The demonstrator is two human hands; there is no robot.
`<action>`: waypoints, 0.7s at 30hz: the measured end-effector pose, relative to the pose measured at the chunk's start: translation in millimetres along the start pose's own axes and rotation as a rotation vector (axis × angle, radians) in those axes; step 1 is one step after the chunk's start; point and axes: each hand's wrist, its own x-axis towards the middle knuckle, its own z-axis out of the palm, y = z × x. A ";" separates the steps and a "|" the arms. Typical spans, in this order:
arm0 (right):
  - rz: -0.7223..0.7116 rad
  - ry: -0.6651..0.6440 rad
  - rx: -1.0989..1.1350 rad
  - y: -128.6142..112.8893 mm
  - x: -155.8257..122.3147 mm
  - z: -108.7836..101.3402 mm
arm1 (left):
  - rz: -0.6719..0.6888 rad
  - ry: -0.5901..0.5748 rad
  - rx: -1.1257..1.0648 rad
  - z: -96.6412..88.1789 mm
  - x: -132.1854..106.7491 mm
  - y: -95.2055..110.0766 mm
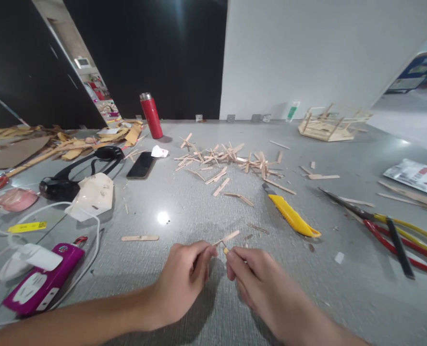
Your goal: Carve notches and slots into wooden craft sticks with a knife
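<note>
My left hand (186,276) is closed, with thumb and forefinger pinching one end of a wooden craft stick (231,236) just above the table. Close beside it, my right hand (258,278) grips a small tool (225,250) with a yellowish end and a thin tip near the stick; most of the tool is hidden in the fingers, so its kind is unclear. Another craft stick (140,238) lies flat to the left of my hands. Beyond my right hand rests a yellow utility knife (292,215). Small wood scraps (258,228) lie just past the held stick.
A pile of sticks (231,156) spreads mid-table. Red-and-yellow-handled shears (382,230) lie right, a wooden frame (326,127) far right. A red bottle (151,116), phone (141,165), black headphones (78,175) and a purple power strip (45,278) with a white cable occupy the left.
</note>
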 end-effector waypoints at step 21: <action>0.094 -0.325 0.052 -23.8 2.6 -61.8 | -0.039 -0.236 -0.115 -10.9 6.2 2.1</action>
